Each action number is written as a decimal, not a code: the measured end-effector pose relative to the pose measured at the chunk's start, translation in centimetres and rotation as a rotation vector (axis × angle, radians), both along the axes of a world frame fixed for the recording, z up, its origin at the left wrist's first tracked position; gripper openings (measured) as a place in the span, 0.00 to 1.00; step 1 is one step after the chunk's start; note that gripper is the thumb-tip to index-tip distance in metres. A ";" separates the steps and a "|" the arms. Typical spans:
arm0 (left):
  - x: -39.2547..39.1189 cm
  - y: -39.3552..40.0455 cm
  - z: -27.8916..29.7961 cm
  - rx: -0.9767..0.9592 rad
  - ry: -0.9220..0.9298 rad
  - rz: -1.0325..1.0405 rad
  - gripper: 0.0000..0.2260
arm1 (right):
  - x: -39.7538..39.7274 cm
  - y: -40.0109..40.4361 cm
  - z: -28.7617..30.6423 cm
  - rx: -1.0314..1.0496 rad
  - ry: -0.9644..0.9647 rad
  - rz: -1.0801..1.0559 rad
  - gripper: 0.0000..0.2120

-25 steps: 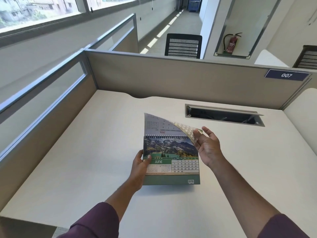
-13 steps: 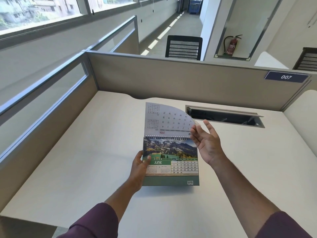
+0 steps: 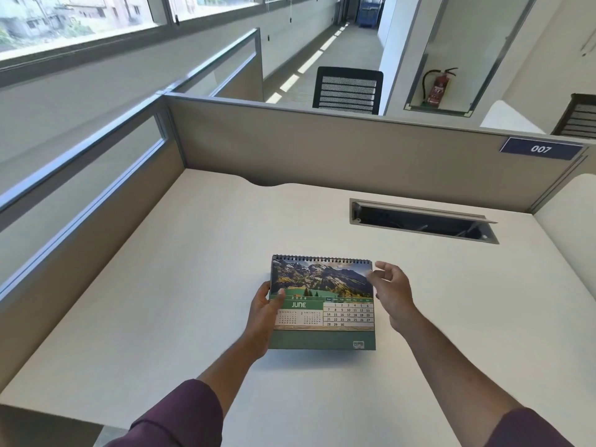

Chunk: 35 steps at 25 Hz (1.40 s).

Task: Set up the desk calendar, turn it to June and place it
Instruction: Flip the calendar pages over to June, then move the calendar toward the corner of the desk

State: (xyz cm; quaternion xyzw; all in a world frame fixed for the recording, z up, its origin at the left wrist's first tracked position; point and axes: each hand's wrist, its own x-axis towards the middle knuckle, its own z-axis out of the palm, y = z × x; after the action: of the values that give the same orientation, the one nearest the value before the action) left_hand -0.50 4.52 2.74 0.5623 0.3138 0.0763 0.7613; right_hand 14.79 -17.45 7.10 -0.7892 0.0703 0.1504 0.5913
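Note:
The spiral-bound desk calendar (image 3: 325,301) shows its June page, a mountain photo above a green band and the date grid. It is held just above the white desk (image 3: 180,285), near the middle. My left hand (image 3: 263,314) grips its left edge, thumb on the page front. My right hand (image 3: 392,293) hovers beside the upper right corner, fingers apart and loosely curled, fingertips at or just off the edge. No flipped page is visible above the spiral.
A rectangular cable slot (image 3: 422,221) with its flap open is cut into the desk at the back right. Beige partition walls (image 3: 322,150) close the back and left sides. A blue "007" plate (image 3: 541,149) hangs on the partition; a black chair (image 3: 346,91) stands beyond.
The page my right hand was lifting has gone over the spiral out of sight. My right hand let go and dropped beside the calendar's right edge. June now faces me fully.

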 end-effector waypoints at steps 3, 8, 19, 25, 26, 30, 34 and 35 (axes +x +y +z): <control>0.2 -0.2 0.3 0.043 -0.033 -0.011 0.08 | -0.1 -0.2 -0.9 0.032 0.064 0.070 0.22; 1.0 0.2 1.6 0.030 -0.052 -0.010 0.18 | 0.8 -0.4 -1.0 0.168 0.135 -0.004 0.20; 2.1 0.9 3.2 0.023 -0.145 0.010 0.18 | 0.6 0.1 -0.7 0.065 0.162 -0.015 0.27; 2.1 0.6 3.8 0.104 -0.124 0.021 0.20 | 0.6 0.5 -0.5 0.135 0.180 0.119 0.30; 2.1 0.6 4.0 0.127 -0.115 0.021 0.20 | 0.7 0.6 -0.4 0.144 0.169 0.131 0.30; 2.6 0.7 4.7 0.154 -0.081 0.038 0.22 | 1.3 0.5 0.3 0.190 0.133 0.196 0.29; 2.9 0.7 5.1 0.188 -0.045 0.074 0.23 | 1.8 0.5 0.9 0.217 0.145 0.261 0.30; 2.9 0.9 5.3 0.201 -0.044 0.080 0.22 | 2.0 0.5 1.0 0.227 0.159 0.274 0.31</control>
State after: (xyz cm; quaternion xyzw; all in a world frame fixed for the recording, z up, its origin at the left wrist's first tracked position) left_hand 2.42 5.39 8.02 0.6209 0.3098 0.1499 0.7043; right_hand 16.74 -16.92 8.07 -0.7051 -0.0085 0.2984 0.6433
